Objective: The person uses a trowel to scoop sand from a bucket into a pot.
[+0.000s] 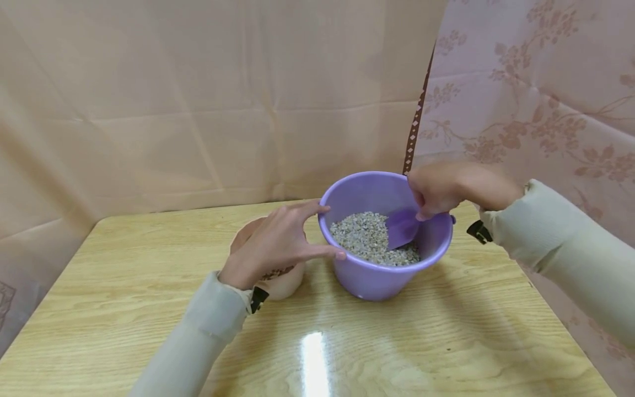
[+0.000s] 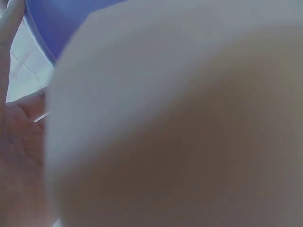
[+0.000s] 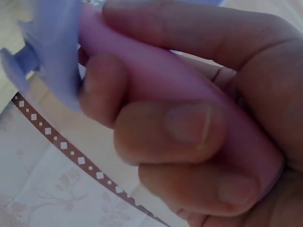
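Observation:
A purple bucket (image 1: 374,284) stands on the wooden table, part-filled with pale gravel (image 1: 362,234). Inside it, the blade of a purple scoop (image 1: 402,229) is partly sunk in the gravel. My right hand (image 1: 441,187) grips the scoop over the bucket's right side; the right wrist view shows fingers curled round its pink handle (image 3: 156,80). At the left rim, my left hand (image 1: 278,240) touches the bucket with outstretched thumb and fingers. Under that hand is a cream bowl (image 1: 288,285) with brown bits, partly hidden. A blurred pale surface fills most of the left wrist view.
The light wooden table (image 1: 149,286) reaches back to a beige cloth (image 1: 208,110). A pink floral cloth (image 1: 536,99) hangs at the right, close to the right arm. The cream bowl sits just left of the bucket.

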Motion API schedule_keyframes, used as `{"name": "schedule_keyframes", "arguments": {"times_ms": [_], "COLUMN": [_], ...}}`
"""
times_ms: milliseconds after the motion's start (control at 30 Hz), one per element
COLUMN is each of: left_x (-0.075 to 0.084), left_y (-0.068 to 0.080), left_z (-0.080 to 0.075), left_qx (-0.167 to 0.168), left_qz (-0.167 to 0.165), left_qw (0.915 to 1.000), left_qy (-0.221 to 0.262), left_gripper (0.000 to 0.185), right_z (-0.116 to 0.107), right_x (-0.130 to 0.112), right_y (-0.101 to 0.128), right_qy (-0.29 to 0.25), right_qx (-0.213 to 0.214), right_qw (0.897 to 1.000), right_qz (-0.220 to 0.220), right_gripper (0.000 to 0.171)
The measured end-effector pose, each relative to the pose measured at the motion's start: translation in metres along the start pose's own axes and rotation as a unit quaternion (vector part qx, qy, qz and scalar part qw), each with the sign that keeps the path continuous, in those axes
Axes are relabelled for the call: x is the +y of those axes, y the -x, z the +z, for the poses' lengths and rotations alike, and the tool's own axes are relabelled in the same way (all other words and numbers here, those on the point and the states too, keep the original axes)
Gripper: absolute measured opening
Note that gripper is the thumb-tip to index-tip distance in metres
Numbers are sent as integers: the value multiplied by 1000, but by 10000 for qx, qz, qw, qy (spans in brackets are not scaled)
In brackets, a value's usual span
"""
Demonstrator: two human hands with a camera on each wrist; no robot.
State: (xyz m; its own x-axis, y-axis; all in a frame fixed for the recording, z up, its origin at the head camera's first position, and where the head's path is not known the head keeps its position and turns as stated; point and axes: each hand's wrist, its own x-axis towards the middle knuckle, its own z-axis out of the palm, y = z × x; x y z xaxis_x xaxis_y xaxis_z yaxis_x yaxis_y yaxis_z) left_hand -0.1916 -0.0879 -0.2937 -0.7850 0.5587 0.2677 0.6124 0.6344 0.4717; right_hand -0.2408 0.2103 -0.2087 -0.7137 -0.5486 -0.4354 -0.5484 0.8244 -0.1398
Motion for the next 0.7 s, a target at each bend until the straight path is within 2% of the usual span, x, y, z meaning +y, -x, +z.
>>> {"name": "schedule_keyframes", "arguments": {"times_ms": [433,700], "left_x": [-1,1], "left_y": [0,-1], "left_z": [1,2], "left_qx": [70,81], "left_qz": [42,-3], "left_qw": [10000,9999], "left_qy": [35,83], "left_gripper": [89,91], "right_z": [-3,3], "right_x": [-7,-2], "right_y": [-10,-14], "right_qy": [145,332], "right_qx": [93,354], "right_qw": [9998,9986], "right_qz": [-97,-227], "right_gripper": [14,16]}}
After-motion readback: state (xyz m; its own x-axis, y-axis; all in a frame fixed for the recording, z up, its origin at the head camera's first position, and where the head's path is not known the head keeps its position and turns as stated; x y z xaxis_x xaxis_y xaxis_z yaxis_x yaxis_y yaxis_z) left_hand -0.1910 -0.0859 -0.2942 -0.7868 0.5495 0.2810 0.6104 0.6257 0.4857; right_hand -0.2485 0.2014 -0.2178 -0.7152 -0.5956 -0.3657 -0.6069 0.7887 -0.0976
